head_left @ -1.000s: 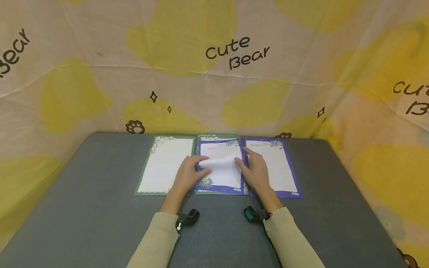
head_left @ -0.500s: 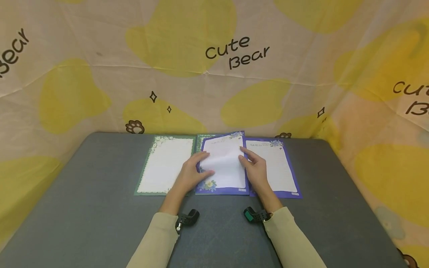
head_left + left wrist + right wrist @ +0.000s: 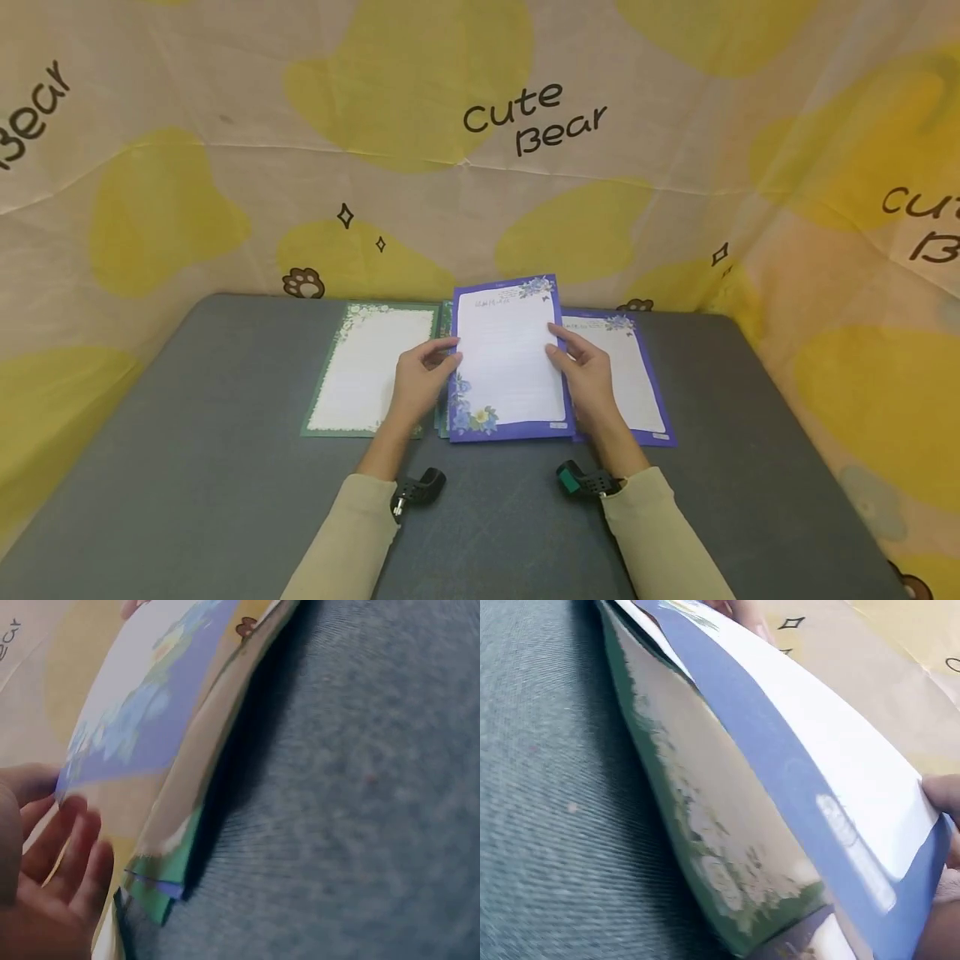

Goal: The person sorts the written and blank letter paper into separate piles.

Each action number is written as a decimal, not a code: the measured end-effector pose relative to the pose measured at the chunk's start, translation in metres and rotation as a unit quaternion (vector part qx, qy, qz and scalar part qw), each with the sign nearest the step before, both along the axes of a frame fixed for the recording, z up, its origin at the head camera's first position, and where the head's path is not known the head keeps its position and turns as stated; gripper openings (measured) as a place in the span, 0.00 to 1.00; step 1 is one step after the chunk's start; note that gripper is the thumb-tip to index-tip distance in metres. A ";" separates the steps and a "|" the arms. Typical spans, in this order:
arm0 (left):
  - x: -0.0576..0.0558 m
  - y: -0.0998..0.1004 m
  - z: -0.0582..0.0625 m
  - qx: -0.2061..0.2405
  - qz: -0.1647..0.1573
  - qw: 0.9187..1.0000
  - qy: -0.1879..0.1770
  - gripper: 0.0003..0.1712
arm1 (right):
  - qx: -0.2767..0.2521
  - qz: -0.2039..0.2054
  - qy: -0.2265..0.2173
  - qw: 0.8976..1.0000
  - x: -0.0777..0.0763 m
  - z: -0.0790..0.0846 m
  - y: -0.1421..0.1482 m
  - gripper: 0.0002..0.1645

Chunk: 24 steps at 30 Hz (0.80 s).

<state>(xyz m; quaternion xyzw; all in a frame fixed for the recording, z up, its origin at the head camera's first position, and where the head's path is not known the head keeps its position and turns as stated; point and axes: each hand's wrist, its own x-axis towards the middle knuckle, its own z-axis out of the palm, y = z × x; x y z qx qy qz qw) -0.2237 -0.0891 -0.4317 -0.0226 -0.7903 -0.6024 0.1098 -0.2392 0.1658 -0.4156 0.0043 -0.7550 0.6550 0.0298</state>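
A sheet of stationery paper [image 3: 510, 367] with a purple border and blue flowers stands raised between both hands, lifted off the papers below. My left hand [image 3: 418, 383] pinches its left edge between thumb and fingers. On the opposite edge, my right hand [image 3: 591, 379] pinches it, the thumb lying on the white face in the right wrist view. Green-bordered paper [image 3: 727, 900] lies under the raised sheet, mostly hidden from the head camera. Another purple-bordered sheet [image 3: 630, 383] lies flat at the right, partly covered by the right hand.
To the left, a green-bordered sheet [image 3: 360, 367] lies flat, partly behind the left hand. All the papers are near the far edge of the dark grey table [image 3: 225, 500]. A patterned cloth [image 3: 405, 100] hangs close behind and along the sides.
The purple-bordered sheet has risen and shifted slightly right, its bulge flattening out and its top edge now higher. The right hand has moved a little right with it; the left thumb has closed toward the fingers.
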 end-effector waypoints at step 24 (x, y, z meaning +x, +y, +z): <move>0.000 0.036 0.025 -0.042 -0.036 0.997 0.050 0.22 | 0.204 -0.043 0.066 0.976 0.001 0.024 0.042 0.21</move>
